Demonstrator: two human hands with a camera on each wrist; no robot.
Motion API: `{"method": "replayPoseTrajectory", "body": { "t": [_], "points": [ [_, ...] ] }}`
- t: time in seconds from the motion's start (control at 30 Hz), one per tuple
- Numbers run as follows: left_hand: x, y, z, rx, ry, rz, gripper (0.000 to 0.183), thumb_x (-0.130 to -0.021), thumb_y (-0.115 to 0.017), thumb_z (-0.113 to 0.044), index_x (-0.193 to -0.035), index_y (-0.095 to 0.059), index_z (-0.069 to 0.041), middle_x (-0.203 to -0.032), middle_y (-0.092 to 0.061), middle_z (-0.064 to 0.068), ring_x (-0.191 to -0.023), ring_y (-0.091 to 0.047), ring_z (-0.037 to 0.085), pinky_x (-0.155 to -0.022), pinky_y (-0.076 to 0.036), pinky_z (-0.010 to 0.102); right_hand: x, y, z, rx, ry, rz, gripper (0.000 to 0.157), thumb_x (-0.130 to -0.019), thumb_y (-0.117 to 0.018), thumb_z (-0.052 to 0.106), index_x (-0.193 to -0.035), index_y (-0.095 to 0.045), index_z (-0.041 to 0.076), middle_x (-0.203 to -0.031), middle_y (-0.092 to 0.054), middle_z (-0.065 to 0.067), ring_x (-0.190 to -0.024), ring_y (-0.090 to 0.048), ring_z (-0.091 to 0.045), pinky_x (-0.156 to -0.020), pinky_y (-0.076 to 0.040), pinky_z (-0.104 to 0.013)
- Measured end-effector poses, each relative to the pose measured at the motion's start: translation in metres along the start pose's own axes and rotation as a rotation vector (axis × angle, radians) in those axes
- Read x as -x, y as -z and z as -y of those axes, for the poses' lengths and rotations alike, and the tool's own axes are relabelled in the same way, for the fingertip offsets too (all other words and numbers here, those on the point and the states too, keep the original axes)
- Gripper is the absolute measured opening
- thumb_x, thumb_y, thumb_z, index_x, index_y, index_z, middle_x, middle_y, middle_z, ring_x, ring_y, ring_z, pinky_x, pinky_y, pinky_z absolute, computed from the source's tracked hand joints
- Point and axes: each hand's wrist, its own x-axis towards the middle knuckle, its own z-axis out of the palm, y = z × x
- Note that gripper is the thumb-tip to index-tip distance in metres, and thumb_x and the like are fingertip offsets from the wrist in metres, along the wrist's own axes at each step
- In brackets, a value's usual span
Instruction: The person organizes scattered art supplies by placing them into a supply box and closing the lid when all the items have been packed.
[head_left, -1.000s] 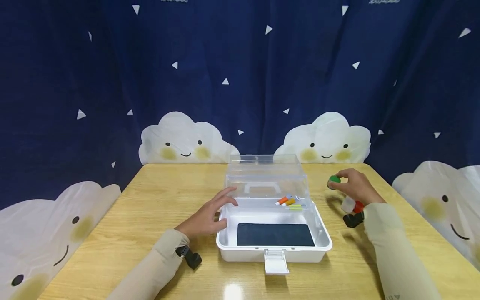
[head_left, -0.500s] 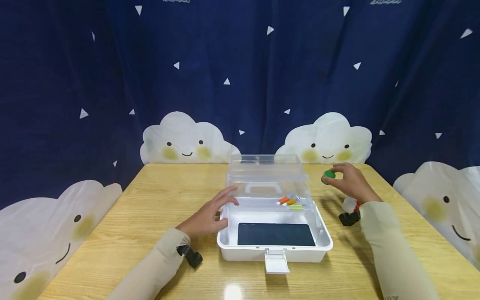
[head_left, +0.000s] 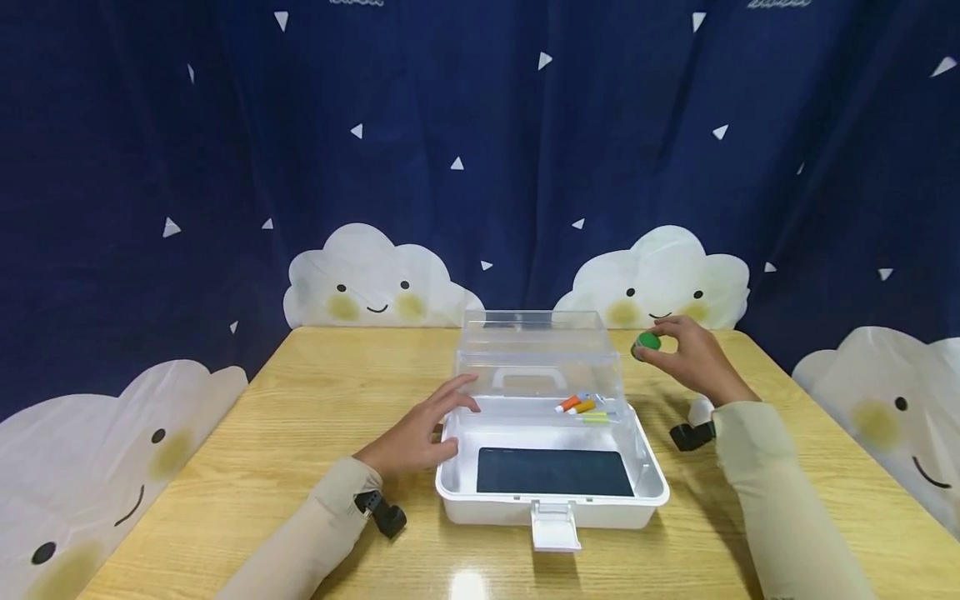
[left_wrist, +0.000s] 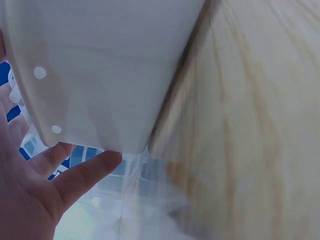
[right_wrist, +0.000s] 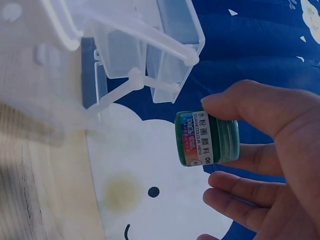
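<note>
Since the right hand (head_left: pixel 686 354) has shifted up and leftward, the green paint jar (head_left: pixel 646 343) it pinches hangs over the worktop (head_left: pixel 360 367) right of centre, nearer the white box (head_left: pixel 491 511); the carry looks under way, the jar not yet put down. At lower centre-left, the left hand (head_left: pixel 412 433) lies spread by the box's left wall; how firmly it touches is hard to tell. Counted: one jar pinched, one box, one dark panel (head_left: pixel 555 472) on its floor, one orange tube (head_left: pixel 572 403), one amber tube (head_left: pixel 582 407); the slim yellow-green pieces (head_left: pixel 596 417) are too small to number.
</note>
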Motion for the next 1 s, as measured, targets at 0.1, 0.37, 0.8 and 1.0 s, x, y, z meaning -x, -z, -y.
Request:
{"method": "replayPoseTrajectory", "body": {
  "t": [0.1,0.37,0.8,1.0],
  "points": [
    [0.001,0.000,-0.001,0.005,0.007,0.005,0.047,-0.082,-0.058,-0.009,-0.123,-0.051,-0.029,-0.159,-0.014,-0.014,-0.140,-0.030,0.020,-0.091,-0.051,0.036,-0.001,0.001,0.002,-0.003,0.005,0.002,0.044,-0.086,-0.071,0.039,-0.103,-0.067,0.000,-0.138,-0.046,-0.027,-0.127,-0.038,-0.048,-0.100,-0.032,-0.065],
    [0.001,0.002,0.000,-0.005,0.010,-0.005,0.047,-0.081,-0.059,-0.010,-0.124,-0.052,-0.029,-0.158,-0.014,-0.017,-0.140,-0.029,0.021,-0.091,-0.051,0.037,-0.009,0.005,0.011,-0.036,-0.009,-0.005,0.050,-0.086,-0.070,0.037,-0.113,-0.063,-0.004,-0.137,-0.044,-0.027,-0.127,-0.038,-0.047,-0.101,-0.034,-0.064],
    [-0.001,0.001,0.001,-0.013,-0.001,-0.005,0.046,-0.081,-0.058,-0.011,-0.123,-0.052,-0.028,-0.159,-0.014,-0.015,-0.140,-0.030,0.020,-0.090,-0.051,0.036,-0.015,0.012,0.021,-0.083,-0.048,-0.032,0.060,-0.085,-0.070,0.042,-0.124,-0.058,-0.003,-0.141,-0.043,-0.023,-0.130,-0.037,-0.044,-0.101,-0.035,-0.063],
    [-0.001,0.001,-0.002,0.005,0.009,0.000,0.046,-0.081,-0.058,-0.010,-0.123,-0.051,-0.029,-0.159,-0.014,-0.015,-0.139,-0.030,0.021,-0.090,-0.052,0.038,-0.017,0.011,0.026,-0.114,-0.037,-0.040,0.059,-0.087,-0.068,0.043,-0.125,-0.058,-0.001,-0.142,-0.043,-0.023,-0.131,-0.037,-0.044,-0.101,-0.035,-0.064]
  ]
}}
